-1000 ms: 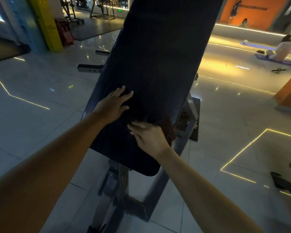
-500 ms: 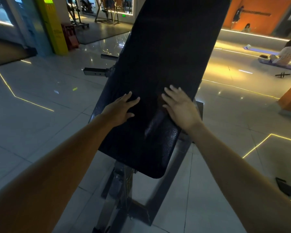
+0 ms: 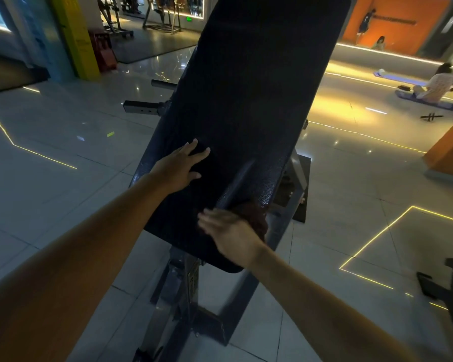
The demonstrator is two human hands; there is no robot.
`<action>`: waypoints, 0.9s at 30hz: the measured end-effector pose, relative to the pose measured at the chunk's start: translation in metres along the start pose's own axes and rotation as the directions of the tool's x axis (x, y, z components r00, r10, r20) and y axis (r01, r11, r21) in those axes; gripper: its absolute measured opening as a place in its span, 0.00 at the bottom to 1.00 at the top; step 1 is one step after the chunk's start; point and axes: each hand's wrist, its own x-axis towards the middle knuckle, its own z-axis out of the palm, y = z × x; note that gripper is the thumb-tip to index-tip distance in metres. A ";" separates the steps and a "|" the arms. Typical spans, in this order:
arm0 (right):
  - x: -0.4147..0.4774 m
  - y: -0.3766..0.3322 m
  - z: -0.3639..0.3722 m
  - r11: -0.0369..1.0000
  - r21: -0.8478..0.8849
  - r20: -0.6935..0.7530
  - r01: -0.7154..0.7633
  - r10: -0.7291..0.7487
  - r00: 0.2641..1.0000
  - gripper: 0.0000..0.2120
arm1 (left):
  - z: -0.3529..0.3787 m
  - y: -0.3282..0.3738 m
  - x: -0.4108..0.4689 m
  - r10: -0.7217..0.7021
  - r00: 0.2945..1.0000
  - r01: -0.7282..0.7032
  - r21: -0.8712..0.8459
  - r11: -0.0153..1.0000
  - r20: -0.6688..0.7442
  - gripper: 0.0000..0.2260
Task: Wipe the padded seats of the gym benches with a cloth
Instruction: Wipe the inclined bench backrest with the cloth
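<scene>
A long black padded bench seat [image 3: 246, 105] slopes away from me on a dark metal frame [image 3: 191, 296]. My left hand [image 3: 179, 167] rests flat on the pad's left side with fingers spread. Near the pad's lower right edge, my right hand [image 3: 230, 233] presses a dark reddish cloth [image 3: 255, 214] against the padding; the hand is blurred and its fingers look straight. Most of the cloth is hidden under that hand.
Glossy tiled floor [image 3: 351, 205] with glowing yellow lines surrounds the bench. A black piece of equipment [image 3: 445, 286] sits at the right edge. A person [image 3: 437, 83] sits on a mat far right. A yellow pillar [image 3: 76, 35] and racks stand far left.
My right hand has swept back down the pad toward me with the cloth, from the upper right to the lower right edge. My left hand has stayed flat in place.
</scene>
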 end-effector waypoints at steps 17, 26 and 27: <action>0.045 0.075 -0.057 0.912 -0.128 -0.294 -0.389 0.339 0.894 0.12 | 0.000 0.000 -0.002 -0.002 1.000 0.002 0.003 1.000 0.007 0.31; 0.012 -0.011 -0.001 0.999 0.036 -0.015 -0.001 0.001 1.000 0.13 | 0.000 0.002 -0.001 -0.020 0.999 0.020 -0.011 1.000 0.027 0.31; 0.011 -0.010 0.000 0.999 0.036 0.002 0.018 -0.018 1.000 0.15 | 0.000 0.003 -0.001 -0.022 0.999 0.022 -0.009 1.000 0.028 0.31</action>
